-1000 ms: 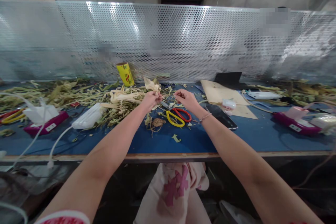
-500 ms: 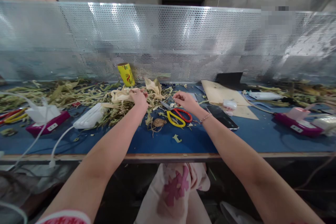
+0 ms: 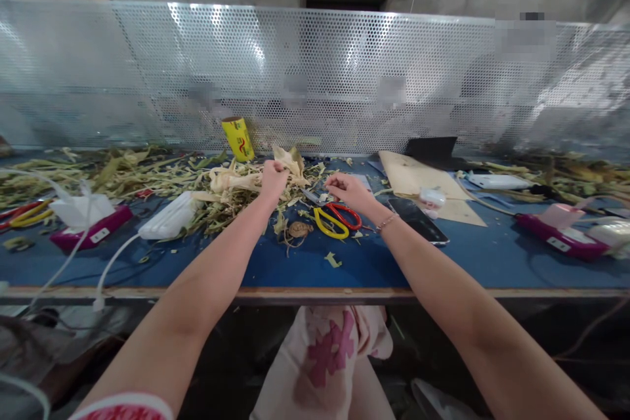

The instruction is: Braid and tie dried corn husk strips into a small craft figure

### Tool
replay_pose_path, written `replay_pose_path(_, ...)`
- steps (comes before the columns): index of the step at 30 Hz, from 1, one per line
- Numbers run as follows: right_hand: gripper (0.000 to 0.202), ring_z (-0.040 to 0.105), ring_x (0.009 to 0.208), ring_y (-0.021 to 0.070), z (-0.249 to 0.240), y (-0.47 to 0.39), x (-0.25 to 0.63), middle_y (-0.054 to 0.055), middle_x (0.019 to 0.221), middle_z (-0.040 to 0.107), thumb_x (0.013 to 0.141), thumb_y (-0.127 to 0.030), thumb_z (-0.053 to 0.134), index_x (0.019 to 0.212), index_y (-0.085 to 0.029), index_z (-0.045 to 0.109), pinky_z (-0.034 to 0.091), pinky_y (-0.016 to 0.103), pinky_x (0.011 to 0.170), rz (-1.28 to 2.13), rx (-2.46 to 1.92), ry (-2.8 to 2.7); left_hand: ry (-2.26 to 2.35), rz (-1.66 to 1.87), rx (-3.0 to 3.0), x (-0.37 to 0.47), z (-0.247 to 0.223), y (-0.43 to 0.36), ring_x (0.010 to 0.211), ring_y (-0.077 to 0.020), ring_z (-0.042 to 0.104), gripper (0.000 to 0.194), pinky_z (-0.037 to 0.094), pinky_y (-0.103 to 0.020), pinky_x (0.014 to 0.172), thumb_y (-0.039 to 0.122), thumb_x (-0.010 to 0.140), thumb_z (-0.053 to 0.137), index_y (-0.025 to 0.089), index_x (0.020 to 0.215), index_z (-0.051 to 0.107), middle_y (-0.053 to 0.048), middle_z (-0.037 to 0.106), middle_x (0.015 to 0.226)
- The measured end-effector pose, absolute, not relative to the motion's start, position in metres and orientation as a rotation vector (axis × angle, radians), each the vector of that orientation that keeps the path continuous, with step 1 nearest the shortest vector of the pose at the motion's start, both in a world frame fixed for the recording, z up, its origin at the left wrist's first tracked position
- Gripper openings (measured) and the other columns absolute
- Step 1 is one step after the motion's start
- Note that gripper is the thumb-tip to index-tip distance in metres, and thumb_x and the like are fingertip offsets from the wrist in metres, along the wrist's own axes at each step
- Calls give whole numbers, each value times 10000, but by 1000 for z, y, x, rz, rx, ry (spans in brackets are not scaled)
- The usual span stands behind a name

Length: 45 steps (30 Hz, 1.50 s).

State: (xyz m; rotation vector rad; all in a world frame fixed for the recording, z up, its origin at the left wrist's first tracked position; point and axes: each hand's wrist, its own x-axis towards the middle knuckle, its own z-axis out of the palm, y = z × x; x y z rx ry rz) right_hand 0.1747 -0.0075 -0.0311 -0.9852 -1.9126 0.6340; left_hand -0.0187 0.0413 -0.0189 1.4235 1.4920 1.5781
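Observation:
My left hand [image 3: 274, 178] is closed over the pile of dried plant scraps [image 3: 224, 203], beside a pale dried leaf [image 3: 289, 161]; what its fingers hold is too small to make out. My right hand [image 3: 348, 188] has its fingers pinched together just above the scissors [image 3: 339, 218], which have one red and one yellow handle. Anything between those fingertips is too small to tell. A curled brown leaf [image 3: 299, 230] lies in front of the pile, left of the scissors.
A yellow tube [image 3: 238, 139] stands behind the pile. White power bank [image 3: 170, 216] and purple power strip [image 3: 91, 228] are at left. Phone [image 3: 418, 220], cardboard [image 3: 418, 174], small white container [image 3: 432, 199] and another purple strip [image 3: 561, 236] are at right. A perforated screen [image 3: 325, 79] rises behind.
My left hand has moved a little to the right and away from me over the pile, and its fingers are now curled in. My right hand has hardly moved.

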Motion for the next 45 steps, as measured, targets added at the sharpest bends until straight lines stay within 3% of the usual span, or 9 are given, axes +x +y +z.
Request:
replay_pose_path(4, 116, 487, 551, 97, -29, -11, 174, -21, 626, 495, 719, -270, 480, 773, -175, 518, 418, 249, 558, 639, -975, -1950, 1884, 989, 2213, -21, -23, 32, 1064, -300, 462, 205, 332, -420, 923, 165, 581, 630, 174, 766, 543, -119, 563, 973)
replay_pose_path(8, 120, 488, 546, 99, -28, -12, 174, -20, 634, 496, 724, -276, 473, 773, -175, 514, 413, 256, 560, 637, -1001, -1966, 2171, 632, 2310, -27, -29, 29, 1163, -396, 365, 318, 285, -534, 926, 206, 587, 628, 146, 895, 581, -211, 503, 1148)
replay_pose_path(11, 119, 481, 537, 94, -28, -12, 174, -23, 627, 496, 722, -278, 475, 768, -175, 514, 408, 251, 555, 639, -999, -1965, 2194, 536, 2253, -32, -30, 34, 1149, -415, 386, 288, 286, -562, 910, 242, 586, 630, 141, 854, 597, -224, 523, 1135)
replay_pose_path(16, 110, 475, 525, 91, -29, -12, 174, -26, 607, 496, 729, -277, 468, 752, -180, 514, 399, 240, 538, 617, -1013, -1985, 2195, 473, 2224, -33, -27, 36, 1099, -390, 451, 183, 323, -548, 892, 247, 585, 644, 151, 734, 599, -201, 592, 1024)
replay_pose_path(23, 103, 469, 519, 91, -30, -12, 173, -29, 587, 496, 731, -276, 468, 739, -184, 514, 394, 232, 522, 611, -993, -2002, 2257, 467, 2348, -31, -21, 29, 1058, -351, 485, 159, 358, -482, 866, 105, 659, 566, 143, 805, 615, -198, 600, 940)
replay_pose_path(28, 100, 471, 522, 94, -32, -9, 173, -30, 574, 497, 728, -268, 470, 738, -181, 516, 390, 232, 524, 600, -994, -2006, 2306, 941, 2440, -31, -15, 17, 1176, -326, 366, 336, 274, -490, 940, 82, 741, 407, 141, 1026, 576, -198, 511, 1132)
replay_pose_path(31, 109, 474, 526, 95, -33, -8, 173, -22, 594, 508, 732, -272, 469, 738, -176, 519, 391, 237, 528, 592, -995, -2016, 2498, 898, 2334, -37, -16, 22, 1198, -352, 342, 409, 236, -522, 954, 92, 709, 465, 135, 1110, 530, -209, 481, 1194)
replay_pose_path(35, 130, 491, 541, 99, -35, -8, 175, -12, 625, 531, 739, -291, 481, 769, -174, 532, 397, 239, 534, 608, -993, -2046, 2467, 490, 2190, -50, -19, 37, 1006, -344, 512, 282, 318, -502, 878, 50, 659, 513, 119, 910, 623, -203, 608, 943)
replay_pose_path(45, 134, 511, 530, 107, -32, -11, 174, -15, 572, 527, 739, -297, 489, 724, -172, 537, 404, 246, 532, 628, -1004, -2073, 1890, 847, 2779, -39, -10, 23, 1113, -240, 394, 329, 201, -399, 990, 105, 791, 360, 219, 818, 667, -70, 594, 1054)
